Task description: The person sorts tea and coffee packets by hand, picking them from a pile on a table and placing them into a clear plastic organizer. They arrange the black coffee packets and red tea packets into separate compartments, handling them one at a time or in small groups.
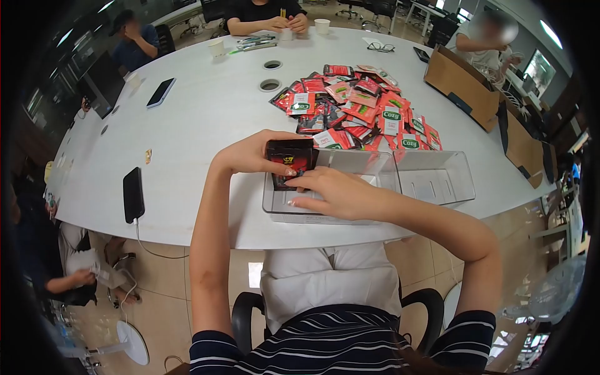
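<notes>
My left hand (253,154) and my right hand (334,192) together hold a dark red-and-black sachet (289,161) upright at the left end of a clear plastic box (369,164). The box stands on the white table near its front edge. A second clear box (437,178) sits against it on the right. Just beyond the boxes lies a big heap of red and green sachets (359,106), some marked "Cozy".
A black phone (133,194) on a cable lies at the left front of the table (206,119), another phone (160,92) further back. Cardboard boxes (461,81) stand at the right. Other people sit around the far edge, with paper cups (322,25) and glasses (380,47).
</notes>
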### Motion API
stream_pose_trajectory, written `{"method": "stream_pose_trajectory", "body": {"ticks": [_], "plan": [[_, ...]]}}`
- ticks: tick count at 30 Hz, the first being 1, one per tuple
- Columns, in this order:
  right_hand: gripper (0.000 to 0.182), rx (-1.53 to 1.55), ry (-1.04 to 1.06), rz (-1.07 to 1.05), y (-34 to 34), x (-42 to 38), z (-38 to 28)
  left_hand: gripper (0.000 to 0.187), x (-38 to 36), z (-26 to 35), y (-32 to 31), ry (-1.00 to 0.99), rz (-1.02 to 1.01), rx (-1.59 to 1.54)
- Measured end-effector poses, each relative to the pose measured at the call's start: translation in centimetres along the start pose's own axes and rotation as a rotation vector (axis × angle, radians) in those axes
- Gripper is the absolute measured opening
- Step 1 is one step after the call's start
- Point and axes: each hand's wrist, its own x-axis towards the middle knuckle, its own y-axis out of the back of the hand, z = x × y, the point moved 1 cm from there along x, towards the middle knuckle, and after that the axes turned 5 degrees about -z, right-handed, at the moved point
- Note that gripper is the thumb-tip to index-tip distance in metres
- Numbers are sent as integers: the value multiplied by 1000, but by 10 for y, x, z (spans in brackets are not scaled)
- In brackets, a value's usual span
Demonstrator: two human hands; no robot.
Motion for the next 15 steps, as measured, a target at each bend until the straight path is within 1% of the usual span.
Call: {"method": "stream_pose_trajectory", "body": {"ticks": [1, 2, 5, 9, 15], "plan": [[48, -21, -5, -6, 3, -1, -2, 63, 0, 0, 0, 15, 6, 13], [49, -40, -9, -12, 5, -2, -5, 57, -1, -3, 0, 3, 5, -20], [51, -98, -11, -19, 5, -3, -5, 45, -1, 1, -3, 146, 70, -54], [52, -153, -31, -47, 6, -1, -9, 33, 1, -3, -4, 126, 79, -46], [53, -181, 9, -37, 3, 2, -6, 28, 1, -4, -4, 113, 88, -53]]}}
